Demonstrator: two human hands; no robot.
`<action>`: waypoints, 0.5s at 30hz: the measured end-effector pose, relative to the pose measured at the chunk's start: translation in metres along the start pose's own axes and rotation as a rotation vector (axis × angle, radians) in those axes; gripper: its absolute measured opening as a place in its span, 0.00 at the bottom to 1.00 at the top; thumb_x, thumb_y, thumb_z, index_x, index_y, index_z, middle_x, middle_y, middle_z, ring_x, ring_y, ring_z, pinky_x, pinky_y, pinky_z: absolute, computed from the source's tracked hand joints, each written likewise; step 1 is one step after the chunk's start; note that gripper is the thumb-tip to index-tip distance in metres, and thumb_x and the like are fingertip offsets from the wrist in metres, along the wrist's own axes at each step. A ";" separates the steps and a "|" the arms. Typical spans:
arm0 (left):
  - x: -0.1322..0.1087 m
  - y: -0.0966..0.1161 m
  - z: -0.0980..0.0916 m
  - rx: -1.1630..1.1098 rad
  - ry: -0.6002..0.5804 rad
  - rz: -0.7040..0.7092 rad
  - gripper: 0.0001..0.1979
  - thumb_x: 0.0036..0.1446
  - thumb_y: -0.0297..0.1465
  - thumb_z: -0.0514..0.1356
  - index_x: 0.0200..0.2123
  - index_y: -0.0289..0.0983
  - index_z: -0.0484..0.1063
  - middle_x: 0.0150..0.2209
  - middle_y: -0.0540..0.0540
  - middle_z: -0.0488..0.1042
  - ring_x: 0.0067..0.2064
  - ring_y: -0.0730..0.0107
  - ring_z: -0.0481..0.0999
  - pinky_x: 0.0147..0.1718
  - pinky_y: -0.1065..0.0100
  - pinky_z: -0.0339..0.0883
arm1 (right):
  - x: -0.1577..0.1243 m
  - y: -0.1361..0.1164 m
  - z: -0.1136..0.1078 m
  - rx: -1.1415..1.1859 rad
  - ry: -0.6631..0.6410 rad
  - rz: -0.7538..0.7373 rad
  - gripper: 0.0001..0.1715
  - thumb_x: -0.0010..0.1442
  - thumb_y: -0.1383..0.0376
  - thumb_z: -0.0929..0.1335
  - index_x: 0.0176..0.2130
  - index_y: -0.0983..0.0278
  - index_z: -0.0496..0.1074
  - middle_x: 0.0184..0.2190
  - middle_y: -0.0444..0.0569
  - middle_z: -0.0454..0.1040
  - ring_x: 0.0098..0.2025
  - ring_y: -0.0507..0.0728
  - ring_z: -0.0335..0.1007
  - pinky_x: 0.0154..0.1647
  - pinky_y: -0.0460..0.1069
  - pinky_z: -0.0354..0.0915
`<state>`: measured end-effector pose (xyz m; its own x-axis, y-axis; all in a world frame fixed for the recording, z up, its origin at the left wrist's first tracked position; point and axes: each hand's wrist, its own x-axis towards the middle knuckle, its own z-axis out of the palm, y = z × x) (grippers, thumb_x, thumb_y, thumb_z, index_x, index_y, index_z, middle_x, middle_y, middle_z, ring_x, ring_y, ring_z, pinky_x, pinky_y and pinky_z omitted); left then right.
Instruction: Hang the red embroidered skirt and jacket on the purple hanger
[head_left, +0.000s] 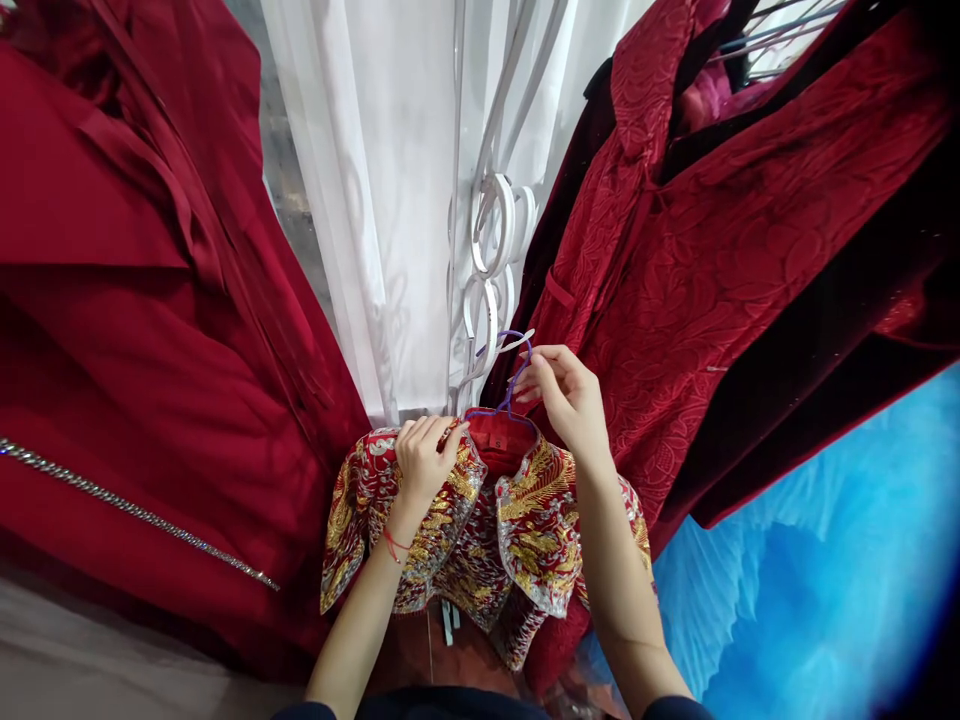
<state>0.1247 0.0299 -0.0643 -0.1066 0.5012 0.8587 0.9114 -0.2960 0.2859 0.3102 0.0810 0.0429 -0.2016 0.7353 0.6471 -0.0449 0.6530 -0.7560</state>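
Note:
A short red jacket (540, 510) with gold and silver embroidery hangs open-fronted on a purple hanger (529, 352). The hanger's hook is looped over a white prong of the metal rack (480, 320). My left hand (427, 458) grips the jacket at its left shoulder beside the collar, thumb toward the neck opening. At the hook's right side, my right hand (566, 400) has its thumb and fingertips bent around the hanger's wire; its grip is partly hidden. A small red label (498, 441) shows inside the collar.
A plain red gown (135, 370) with a rhinestone belt (142, 513) hangs at left. Textured red and dark velvet garments (720, 260) hang at right. Blue fabric (825, 560) spreads at lower right, and a white curtain (405, 200) is behind the rack.

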 end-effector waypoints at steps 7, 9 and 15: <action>0.008 -0.011 0.002 -0.094 0.001 0.043 0.13 0.65 0.38 0.57 0.31 0.38 0.74 0.31 0.46 0.79 0.33 0.67 0.76 0.33 0.65 0.58 | 0.022 0.003 0.012 0.035 -0.043 -0.116 0.16 0.65 0.52 0.66 0.37 0.61 0.69 0.33 0.46 0.74 0.38 0.53 0.73 0.45 0.51 0.69; 0.012 -0.015 0.001 -0.113 0.008 0.068 0.13 0.65 0.38 0.58 0.31 0.38 0.74 0.31 0.47 0.79 0.32 0.68 0.76 0.34 0.66 0.59 | 0.023 0.003 0.015 0.040 -0.038 -0.133 0.15 0.65 0.52 0.66 0.38 0.61 0.67 0.33 0.45 0.73 0.37 0.52 0.72 0.45 0.50 0.68; 0.021 -0.022 -0.005 -0.133 0.016 0.115 0.11 0.64 0.36 0.59 0.30 0.38 0.74 0.29 0.48 0.78 0.31 0.68 0.75 0.33 0.66 0.59 | 0.031 0.000 0.016 -0.185 -0.062 -0.190 0.13 0.65 0.54 0.65 0.36 0.61 0.64 0.29 0.42 0.69 0.31 0.51 0.67 0.34 0.47 0.64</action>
<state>0.1003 0.0427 -0.0510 -0.0116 0.4451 0.8954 0.8573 -0.4564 0.2380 0.2880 0.1006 0.0616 -0.2667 0.5878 0.7638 0.0906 0.8043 -0.5873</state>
